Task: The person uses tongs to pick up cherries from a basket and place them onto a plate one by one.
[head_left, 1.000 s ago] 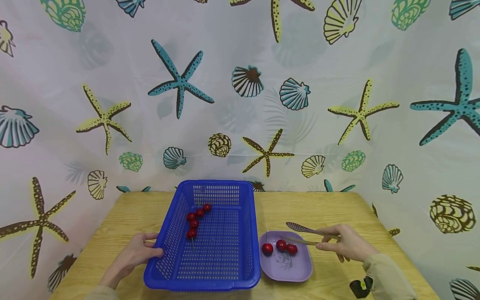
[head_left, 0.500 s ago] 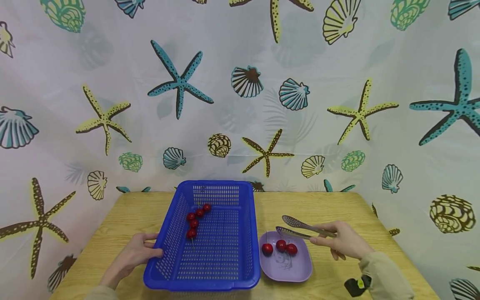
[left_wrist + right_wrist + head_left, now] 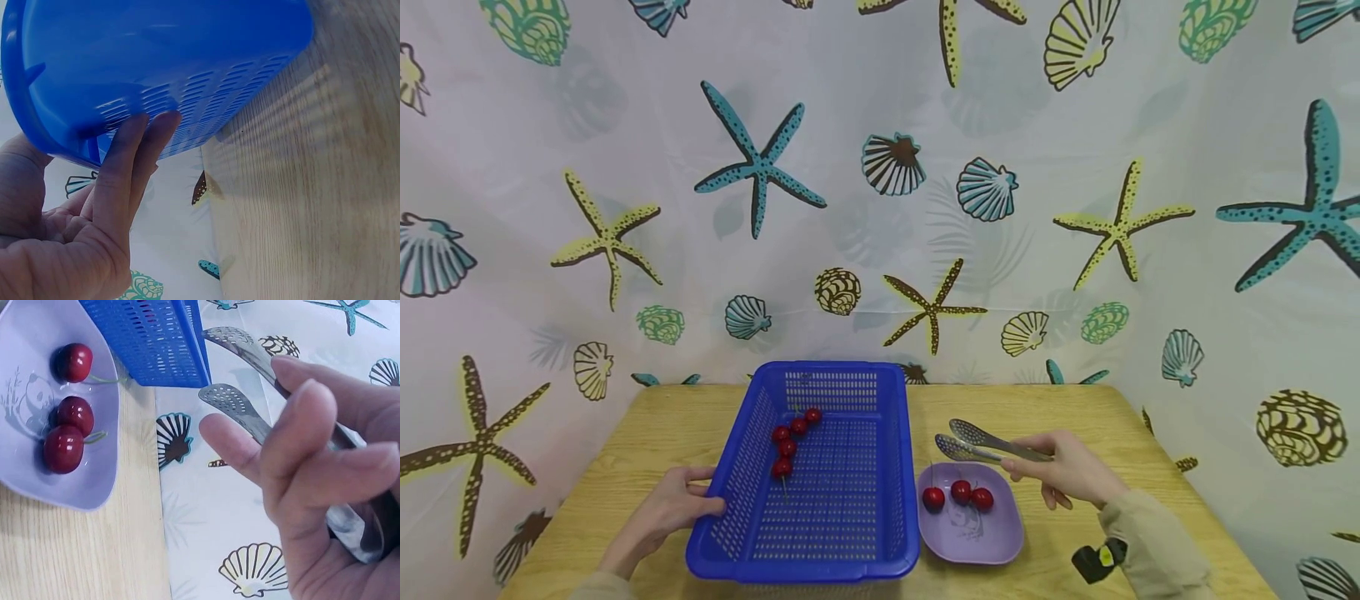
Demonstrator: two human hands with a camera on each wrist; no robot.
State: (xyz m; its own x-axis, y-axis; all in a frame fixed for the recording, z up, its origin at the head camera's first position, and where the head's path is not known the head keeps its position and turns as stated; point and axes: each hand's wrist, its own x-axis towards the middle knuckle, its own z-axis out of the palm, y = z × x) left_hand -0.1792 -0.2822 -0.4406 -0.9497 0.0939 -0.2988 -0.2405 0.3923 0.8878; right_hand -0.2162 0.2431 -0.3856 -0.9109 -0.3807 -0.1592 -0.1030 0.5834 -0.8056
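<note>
My left hand holds the blue perforated basket by its near left rim. In the left wrist view, the fingers lie against the basket's outer wall. Several red cherries with stems lie along the basket's left side. My right hand grips metal tongs whose perforated tips stand apart with nothing between them. The tips are above the far edge of a lilac dish. Three cherries sit in the dish, two of them touching.
Basket and dish stand side by side on a light wooden table. A white curtain printed with starfish and shells hangs behind the table and at both sides.
My right hand has moved the tongs leftward and away from me, from over the dish to beyond its far edge. The left hand, the basket and the cherries stay as they were.
</note>
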